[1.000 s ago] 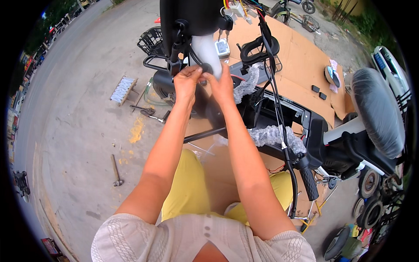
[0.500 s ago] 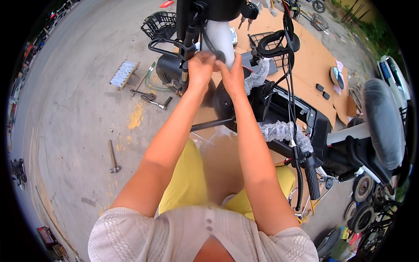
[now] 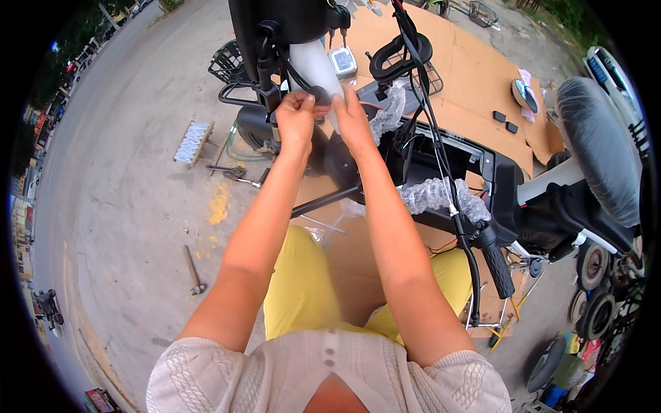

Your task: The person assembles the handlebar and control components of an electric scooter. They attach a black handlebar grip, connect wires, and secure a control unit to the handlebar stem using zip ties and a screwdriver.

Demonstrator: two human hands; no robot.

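A white frame tube (image 3: pixel 315 63) of an electric bike stands in front of me. Black cables run down along it to a round black grommet (image 3: pixel 319 94) on its side. My left hand (image 3: pixel 296 125) is closed, its thumb and fingers pinching at the grommet's lower left edge. On the other side, my right hand (image 3: pixel 352 124) grips the tube with the thumb along its front; the fingers behind are partly hidden. Above hangs a black front housing (image 3: pixel 279 17) with keys (image 3: pixel 337 38) in a lock at its right.
Bubble-wrapped handlebars (image 3: pixel 441 196) with a black grip (image 3: pixel 497 272) and hanging cables are at my right, near a plastic-covered saddle (image 3: pixel 597 148). Cardboard (image 3: pixel 461 62) lies beyond. A hammer (image 3: pixel 194 272) and a ratchet wrench (image 3: pixel 241 175) lie on the concrete at left.
The view has shifted, so the bike sits further left in it. My hands, earlier touching thumb to thumb below the grommet, are now slightly apart, on either side of it.
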